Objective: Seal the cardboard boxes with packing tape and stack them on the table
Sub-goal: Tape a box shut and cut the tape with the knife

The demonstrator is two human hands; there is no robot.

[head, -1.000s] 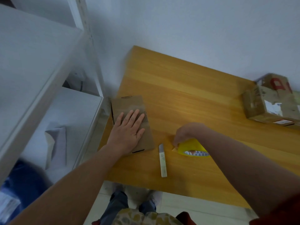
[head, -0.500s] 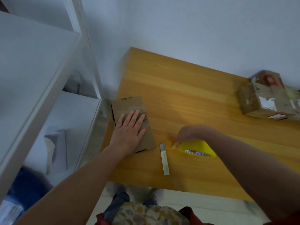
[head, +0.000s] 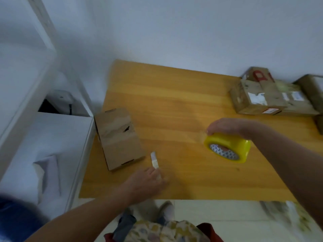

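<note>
A flat brown cardboard box [head: 118, 137] lies at the left edge of the wooden table [head: 174, 105], with no hand on it. My right hand [head: 225, 127] grips a yellow roll of packing tape [head: 227, 147] from above and holds it lifted over the table's middle right. My left hand [head: 146, 180] lies near the front edge, with its fingers over the lower end of a white utility knife [head: 154, 160]. Motion blur hides whether those fingers close on the knife.
Several sealed cardboard boxes [head: 258, 96] are stacked at the table's far right against the wall. A white shelving unit [head: 52, 145] stands directly left of the table. My legs and shoes [head: 166, 212] show below the front edge.
My left hand left the flat box and moved right and down to the knife. My right hand lifted the tape roll off the table and carried it to the right.
</note>
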